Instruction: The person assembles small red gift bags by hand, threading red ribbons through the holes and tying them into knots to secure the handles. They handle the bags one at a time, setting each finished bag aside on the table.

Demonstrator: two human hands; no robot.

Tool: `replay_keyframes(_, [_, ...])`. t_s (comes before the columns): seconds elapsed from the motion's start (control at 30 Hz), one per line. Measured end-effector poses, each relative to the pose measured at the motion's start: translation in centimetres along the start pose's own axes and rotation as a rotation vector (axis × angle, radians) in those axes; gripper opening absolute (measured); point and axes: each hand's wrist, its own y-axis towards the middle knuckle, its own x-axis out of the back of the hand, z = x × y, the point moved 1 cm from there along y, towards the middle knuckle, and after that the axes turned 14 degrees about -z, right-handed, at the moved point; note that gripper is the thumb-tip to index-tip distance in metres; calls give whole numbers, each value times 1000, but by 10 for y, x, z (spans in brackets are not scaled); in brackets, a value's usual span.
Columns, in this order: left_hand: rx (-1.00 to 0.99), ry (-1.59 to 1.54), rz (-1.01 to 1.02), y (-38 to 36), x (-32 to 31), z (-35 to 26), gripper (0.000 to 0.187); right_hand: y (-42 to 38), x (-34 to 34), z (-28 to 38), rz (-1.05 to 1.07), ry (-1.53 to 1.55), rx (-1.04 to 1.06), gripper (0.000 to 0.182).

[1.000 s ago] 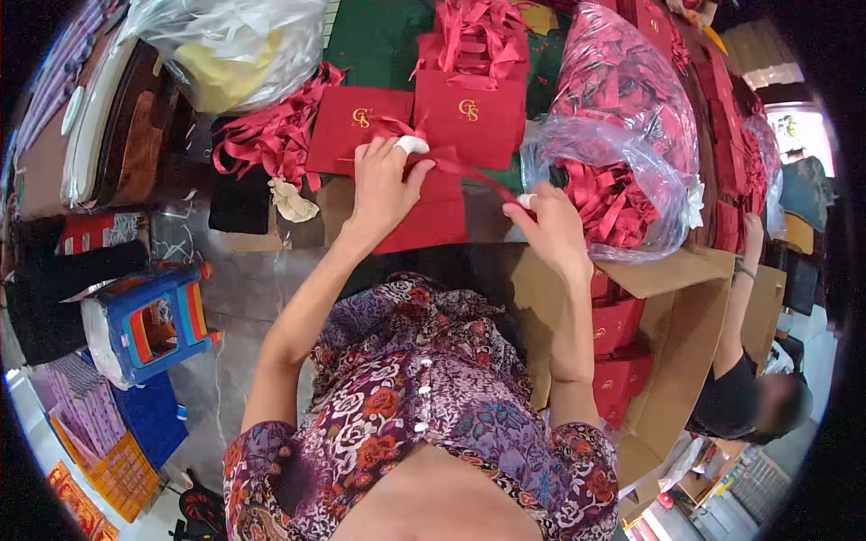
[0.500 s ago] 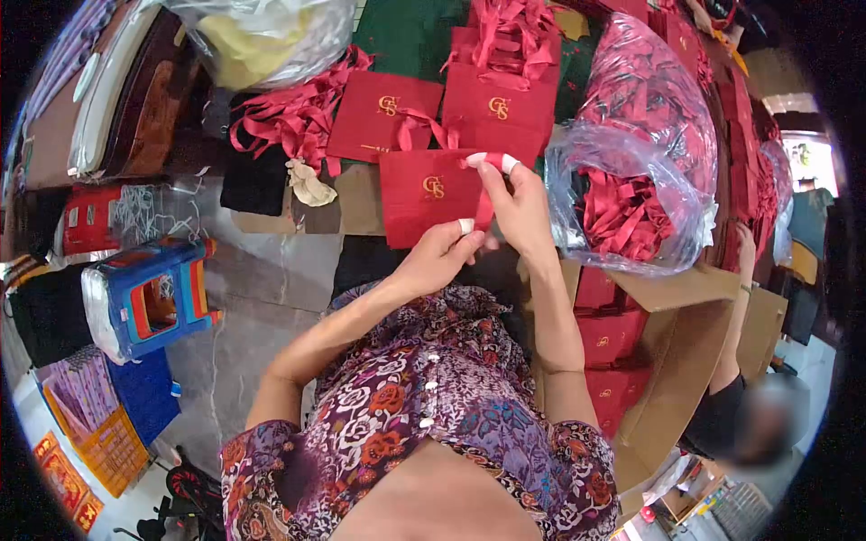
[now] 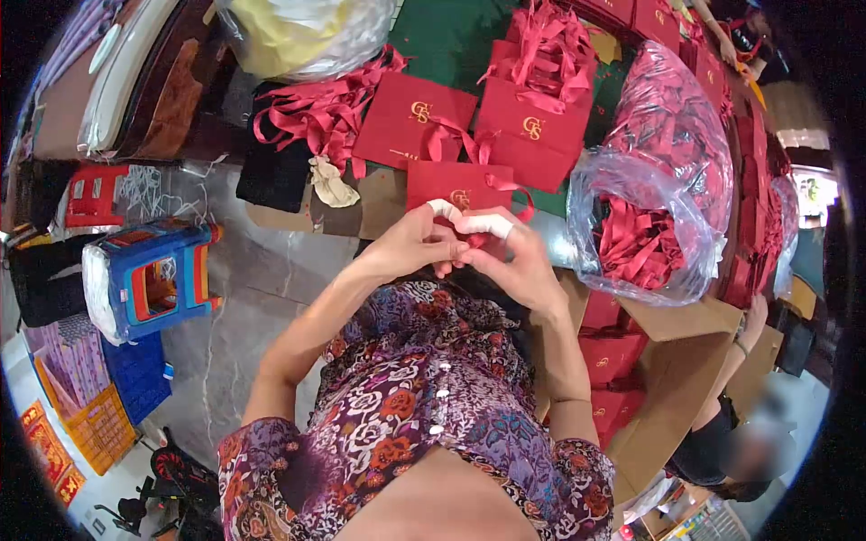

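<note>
Both hands meet over the lower part of a red bag (image 3: pixel 437 178) with a gold logo at the table's near edge. My left hand (image 3: pixel 410 242), white tape on a finger, is closed in a pinch at the red ribbon. Beside it my right hand (image 3: pixel 512 261), also with taped fingers, pinches the same ribbon, its tips touching the left ones. A loop of ribbon sticks out right of the bag. Behind lie two more red bags, one at left (image 3: pixel 397 117) and one at right (image 3: pixel 559 126).
A pile of red ribbons (image 3: pixel 316 113) lies at the left, near a beige cloth (image 3: pixel 332 183). Clear plastic bags of ribbons (image 3: pixel 636 239) stand at the right, above an open carton (image 3: pixel 672 361) of red bags. Another person's arm (image 3: pixel 735 347) is at far right.
My hands have come together at the ribbon, the right one moving down from the bag's upper corner. The view has shifted, so the table things appear further right and lower.
</note>
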Motion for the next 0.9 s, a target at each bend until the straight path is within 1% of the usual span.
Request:
replay_keyframes(0.03, [0,2,-4,0,3,-1,28,1,-2,-6,2,3,2,34])
replay_keyframes(0.1, [15,-33,5,-1,7,-2,31,2,-6,-19,12,174,-8,26])
replay_keyframes(0.13, [17,-34,5,0,9,-2,31,5,-5,-18,15,108,44,22])
replay_keyframes(0.17, [12,-11,3,2,11,-4,32,5,-5,-19,14,107,41,22])
replay_keyframes(0.23, [13,10,6,4,13,-8,33,5,-8,-20,18,101,-84,21])
replay_keyframes(0.27, [30,3,-5,5,14,-10,34,6,-10,-20,-7,168,-142,19])
replay_keyframes(0.3, [46,-5,-17,7,15,-11,36,6,-11,-22,-8,166,-146,19])
replay_keyframes(0.37, [14,46,-39,10,20,-14,37,9,-13,-25,-14,65,-133,17])
replay_keyframes(0.43, [-116,268,-225,12,26,-21,33,18,-13,-16,-80,-162,-19,13])
replay_keyframes(0.47, [-405,530,-418,14,27,-27,29,21,-18,-19,-182,-155,16,12])
replay_keyframes(0.5, [-470,702,-607,14,27,-33,28,24,-22,-24,-283,-148,51,10])
replay_keyframes(0.57, [-817,1085,-696,19,33,-37,30,33,-28,-30,-325,-182,72,11])
replay_keyframes(0.63, [-832,1135,-663,26,36,-30,29,40,-37,-31,-449,-318,46,13])
replay_keyframes(0.7, [-845,1185,-626,29,37,-26,29,45,-46,-36,-469,-368,19,15])
replay_keyframes(0.77, [-854,1171,-630,30,35,-27,26,48,-51,-40,-502,-456,66,13])
replay_keyframes(0.83, [-848,1146,-621,29,33,-27,23,47,-52,-40,-517,-465,79,12])
replay_keyframes(0.9, [-843,1121,-617,28,32,-27,21,48,-53,-42,-558,-469,175,11])
